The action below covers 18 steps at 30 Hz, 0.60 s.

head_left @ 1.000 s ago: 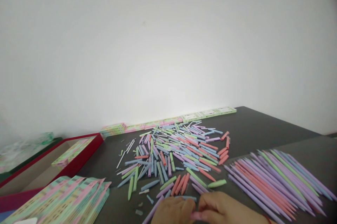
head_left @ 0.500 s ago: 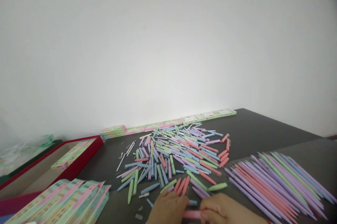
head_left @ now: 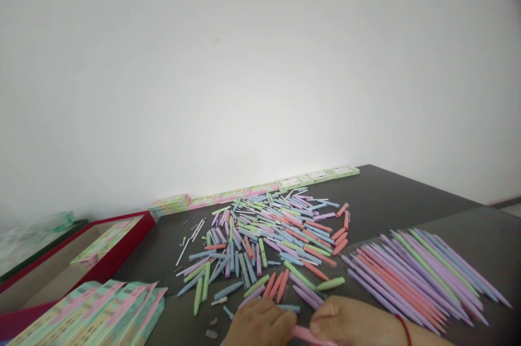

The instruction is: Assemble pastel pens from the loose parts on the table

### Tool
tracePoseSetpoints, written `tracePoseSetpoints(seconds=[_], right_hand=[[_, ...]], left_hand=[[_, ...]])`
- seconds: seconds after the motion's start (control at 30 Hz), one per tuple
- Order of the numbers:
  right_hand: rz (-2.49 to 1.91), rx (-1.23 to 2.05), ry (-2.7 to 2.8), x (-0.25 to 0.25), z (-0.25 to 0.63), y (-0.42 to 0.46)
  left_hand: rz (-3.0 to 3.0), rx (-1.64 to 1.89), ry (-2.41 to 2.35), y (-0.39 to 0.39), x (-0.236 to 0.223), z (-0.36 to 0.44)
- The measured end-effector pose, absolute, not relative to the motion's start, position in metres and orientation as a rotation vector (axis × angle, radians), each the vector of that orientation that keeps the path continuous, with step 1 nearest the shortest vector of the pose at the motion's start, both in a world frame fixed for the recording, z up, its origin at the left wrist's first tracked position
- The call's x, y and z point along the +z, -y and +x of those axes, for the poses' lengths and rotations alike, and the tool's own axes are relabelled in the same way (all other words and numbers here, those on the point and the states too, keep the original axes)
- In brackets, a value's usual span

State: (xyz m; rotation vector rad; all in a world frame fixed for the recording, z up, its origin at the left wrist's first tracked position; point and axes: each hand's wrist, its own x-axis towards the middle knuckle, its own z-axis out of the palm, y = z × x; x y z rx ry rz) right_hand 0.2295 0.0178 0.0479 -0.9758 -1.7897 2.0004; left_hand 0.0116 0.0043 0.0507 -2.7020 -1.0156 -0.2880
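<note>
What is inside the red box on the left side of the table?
Inside the red box one flat pastel packet leans on the far wall, over a bare brownish floor. The near wall and the stack of packets hide the front part.

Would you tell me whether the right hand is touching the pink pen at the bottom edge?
Touching. The head view shows the right hand with its fingers closed around the pink pen.
</note>
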Motion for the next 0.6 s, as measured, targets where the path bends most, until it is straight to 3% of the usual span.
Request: tracePoseSetpoints(seconds=[0.23, 0.33, 0.43, 0.6], right_hand=[[-0.963, 2.233, 1.394, 0.056, 0.223, -0.015], [-0.948, 2.193, 1.278, 0.055, 0.217, -0.013], [-0.866, 2.095, 1.253, 0.049, 0.213, -0.012], [-0.835, 2.042, 1.363, 0.036, 0.206, -0.010]], left_hand=[[-2.733, -0.510, 0.943, -0.004, 0.057, 0.007], [-2.642, -0.861, 1.147, -0.007, 0.056, 0.001], [-2.456, -1.613, 1.595, -0.013, 0.057, -0.004], [-1.948, -3.316, 2.413, -0.015, 0.068, 0.010]])
